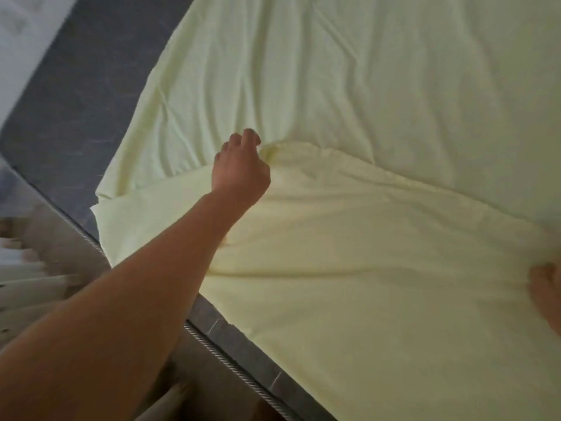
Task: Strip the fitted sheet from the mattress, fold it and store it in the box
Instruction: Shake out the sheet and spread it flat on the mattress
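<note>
Looking like the folding step: fitted sheet point(364, 86) lies loose on top of the mattress point(76, 101), left hand point(239, 168) has fingers point(252, 136) curled round a folded-over edge mid-mattress, right hand point(546, 287) is cut off so can't tell its grip, next that edge probably needs carrying across squarely

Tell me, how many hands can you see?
2. The left hand grips the pale yellow fabric sheet mid-frame; the right hand sits at the right edge, partly cut off.

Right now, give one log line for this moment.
left hand grips sheet fold | right hand mostly cropped | mattress partly bare
</note>
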